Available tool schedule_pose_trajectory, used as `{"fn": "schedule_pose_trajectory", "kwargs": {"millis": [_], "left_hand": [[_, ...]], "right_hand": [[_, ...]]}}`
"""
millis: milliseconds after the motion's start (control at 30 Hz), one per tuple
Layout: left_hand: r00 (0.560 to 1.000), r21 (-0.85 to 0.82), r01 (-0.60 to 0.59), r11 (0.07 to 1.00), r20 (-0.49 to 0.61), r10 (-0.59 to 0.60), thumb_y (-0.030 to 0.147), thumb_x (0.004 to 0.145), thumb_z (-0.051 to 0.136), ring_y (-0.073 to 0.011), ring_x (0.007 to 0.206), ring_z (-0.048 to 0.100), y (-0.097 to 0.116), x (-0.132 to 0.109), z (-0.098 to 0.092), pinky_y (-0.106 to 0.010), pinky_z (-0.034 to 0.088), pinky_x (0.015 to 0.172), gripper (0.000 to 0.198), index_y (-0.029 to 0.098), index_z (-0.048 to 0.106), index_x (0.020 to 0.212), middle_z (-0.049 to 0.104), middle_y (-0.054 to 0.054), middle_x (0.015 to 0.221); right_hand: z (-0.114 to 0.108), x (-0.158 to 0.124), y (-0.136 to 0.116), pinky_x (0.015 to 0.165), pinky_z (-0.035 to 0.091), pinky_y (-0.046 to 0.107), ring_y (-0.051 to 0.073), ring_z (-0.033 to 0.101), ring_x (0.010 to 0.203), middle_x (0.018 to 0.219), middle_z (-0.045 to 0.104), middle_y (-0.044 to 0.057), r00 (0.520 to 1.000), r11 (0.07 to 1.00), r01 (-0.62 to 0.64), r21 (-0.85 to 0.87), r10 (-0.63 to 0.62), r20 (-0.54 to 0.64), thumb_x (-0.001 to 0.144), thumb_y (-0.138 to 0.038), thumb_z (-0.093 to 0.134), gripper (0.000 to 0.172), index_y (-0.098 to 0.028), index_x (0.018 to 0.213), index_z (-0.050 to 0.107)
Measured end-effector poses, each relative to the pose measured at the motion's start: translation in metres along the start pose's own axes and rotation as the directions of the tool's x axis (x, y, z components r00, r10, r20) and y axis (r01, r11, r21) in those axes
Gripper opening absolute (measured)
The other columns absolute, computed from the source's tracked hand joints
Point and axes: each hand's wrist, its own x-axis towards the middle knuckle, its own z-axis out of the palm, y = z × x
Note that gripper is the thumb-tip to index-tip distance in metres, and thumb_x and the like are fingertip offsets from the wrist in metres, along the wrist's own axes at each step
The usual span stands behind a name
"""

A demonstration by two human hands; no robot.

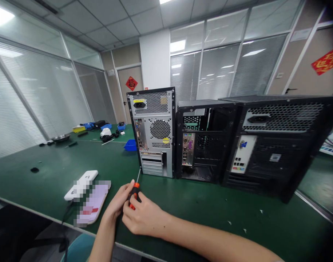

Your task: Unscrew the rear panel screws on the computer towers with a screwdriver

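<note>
Both my hands are on an orange and black screwdriver (pixel 136 185). My right hand (pixel 143 214) wraps round its handle from the right. My left hand (pixel 122 198) closes on the handle's left side, its thumb near the orange collar. The metal shaft points up and away, and its tip reaches the lower left corner of a silver-backed computer case (pixel 155 109). That case stands upright with its rear panel facing me. Whether the tip sits in a screw I cannot tell.
Two black computer cases, one in the middle (pixel 203 145) and one at right (pixel 275 149), stand beside it. A phone (pixel 96 203) and a white power bank (pixel 86 180) lie at left. Behind are a blue bin (pixel 130 145) and a metal bowl (pixel 60 138) on the green table (pixel 57 160).
</note>
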Motion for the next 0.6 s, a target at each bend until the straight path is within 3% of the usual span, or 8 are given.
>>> {"fn": "schedule_pose_trajectory", "kwargs": {"millis": [233, 400, 600], "left_hand": [[0.999, -0.091, 0.034, 0.995, 0.035, -0.031, 0.06, 0.065, 0.065, -0.0071, 0.048, 0.042, -0.004, 0.001, -0.002, -0.019, 0.034, 0.047, 0.047, 0.016, 0.05, 0.068, 0.047, 0.005, 0.052], [0.996, -0.112, 0.063, 0.992, 0.076, -0.055, 0.059, 0.068, 0.063, -0.0127, 0.058, 0.056, -0.009, 0.006, -0.006, -0.021, 0.04, 0.052, 0.047, 0.014, 0.058, 0.079, 0.062, -0.002, 0.064], [0.993, -0.157, 0.077, 0.985, 0.101, -0.061, 0.056, 0.068, 0.065, -0.0152, 0.065, 0.061, -0.011, 0.007, -0.009, -0.024, 0.046, 0.06, 0.05, 0.011, 0.061, 0.088, 0.068, -0.007, 0.072]], "right_hand": [[0.002, 0.0, -0.001, 0.062, 0.046, 0.037, 0.019, 0.058, 0.074, 0.083, 0.061, 0.005, 0.999, 1.0, -0.03, -0.003, 0.03, 0.015, 0.089, -0.017, 0.039, 0.019, -0.015, 0.08, 0.055], [0.004, -0.001, -0.002, 0.068, 0.046, 0.04, 0.019, 0.058, 0.077, 0.085, 0.06, 0.005, 0.999, 0.999, -0.04, -0.018, 0.04, 0.01, 0.09, -0.018, 0.038, 0.019, -0.015, 0.082, 0.055], [0.005, -0.001, -0.003, 0.069, 0.045, 0.039, 0.019, 0.058, 0.075, 0.083, 0.059, 0.005, 0.999, 0.998, -0.053, -0.029, 0.052, -0.003, 0.09, -0.018, 0.037, 0.019, -0.016, 0.082, 0.055]]}}
